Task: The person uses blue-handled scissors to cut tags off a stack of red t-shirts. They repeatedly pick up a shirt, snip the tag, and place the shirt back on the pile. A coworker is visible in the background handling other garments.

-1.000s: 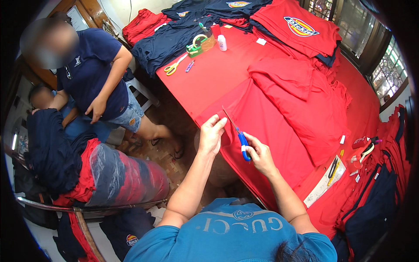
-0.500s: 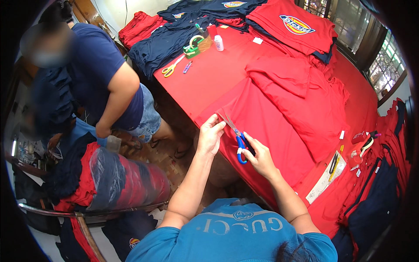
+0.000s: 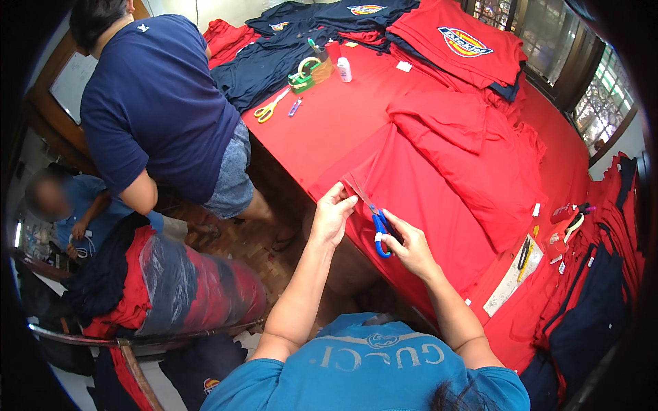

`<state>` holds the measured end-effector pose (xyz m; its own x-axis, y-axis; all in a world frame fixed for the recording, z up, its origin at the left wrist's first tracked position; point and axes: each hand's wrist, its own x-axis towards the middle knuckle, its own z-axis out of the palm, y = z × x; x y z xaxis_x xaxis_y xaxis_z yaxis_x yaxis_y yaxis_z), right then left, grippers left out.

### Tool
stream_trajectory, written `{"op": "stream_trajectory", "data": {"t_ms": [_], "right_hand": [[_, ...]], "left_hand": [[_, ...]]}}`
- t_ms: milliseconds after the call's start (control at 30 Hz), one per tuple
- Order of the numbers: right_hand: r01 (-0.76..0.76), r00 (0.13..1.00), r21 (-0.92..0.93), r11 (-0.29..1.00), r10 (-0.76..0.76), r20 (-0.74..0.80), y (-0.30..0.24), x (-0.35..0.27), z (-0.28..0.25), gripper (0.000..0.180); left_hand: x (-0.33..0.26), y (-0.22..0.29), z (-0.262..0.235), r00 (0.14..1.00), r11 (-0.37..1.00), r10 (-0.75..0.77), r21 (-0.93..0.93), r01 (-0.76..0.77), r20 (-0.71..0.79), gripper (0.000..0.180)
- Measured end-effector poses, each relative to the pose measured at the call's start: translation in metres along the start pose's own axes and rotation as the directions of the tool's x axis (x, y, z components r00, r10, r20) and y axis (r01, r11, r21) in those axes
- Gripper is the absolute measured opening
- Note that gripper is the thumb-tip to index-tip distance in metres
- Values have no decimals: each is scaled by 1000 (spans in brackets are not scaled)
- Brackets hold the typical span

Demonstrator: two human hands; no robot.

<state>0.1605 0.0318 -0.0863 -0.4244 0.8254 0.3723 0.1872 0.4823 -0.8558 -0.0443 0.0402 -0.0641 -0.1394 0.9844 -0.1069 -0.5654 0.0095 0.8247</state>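
Observation:
My left hand [image 3: 333, 216] pinches the edge of a red shirt [image 3: 418, 212] at the table's near side. In my right hand [image 3: 410, 248] are blue-handled scissors [image 3: 381, 233], fingers closed round the handles. The scissor blades point up and left, right beside the fingertips of my left hand. Whether fabric or thread lies between the blades is too small to tell. The red shirt spreads across the table, its upper part folded over in loose layers.
On the red table [image 3: 322, 130] lie yellow-handled scissors [image 3: 270, 108], a green tape dispenser [image 3: 301, 79] and a white bottle [image 3: 344, 70]. Folded red shirts [image 3: 439, 27] fill the far end. A co-worker in navy [image 3: 157, 103] stands left, near a plastic-wrapped clothing bundle [image 3: 199, 281]; another person [image 3: 89, 205] sits behind.
The standing co-worker has straightened and turned away, and the dark garments they held no longer show. A seated person is now visible. My hands and scissors have barely moved.

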Motion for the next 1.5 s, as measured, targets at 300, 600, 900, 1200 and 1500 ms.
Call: {"op": "stream_trajectory", "data": {"t_ms": [300, 600, 900, 1200, 1500], "right_hand": [[-522, 852, 492, 697, 403, 334, -26, 10, -7, 45], [-434, 895, 25, 900, 428, 123, -67, -67, -40, 67], [-570, 814, -203, 796, 513, -271, -64, -140, -79, 76], [-262, 946, -438, 860, 318, 59, -56, -191, -67, 68], [-525, 844, 270, 807, 453, 289, -46, -118, -171, 52]], "left_hand": [[7, 3, -13, 999, 999, 29, -32, -30, -31, 27], [74, 7, -90, 825, 260, 564, 945, -200, 19, 37], [52, -43, -117, 944, -489, 301, 872, 30, 136, 68], [62, -17, -116, 839, -53, 531, 984, 169, -115, 27], [122, 50, -23, 899, -390, 436, 890, 237, -48, 28]]}}
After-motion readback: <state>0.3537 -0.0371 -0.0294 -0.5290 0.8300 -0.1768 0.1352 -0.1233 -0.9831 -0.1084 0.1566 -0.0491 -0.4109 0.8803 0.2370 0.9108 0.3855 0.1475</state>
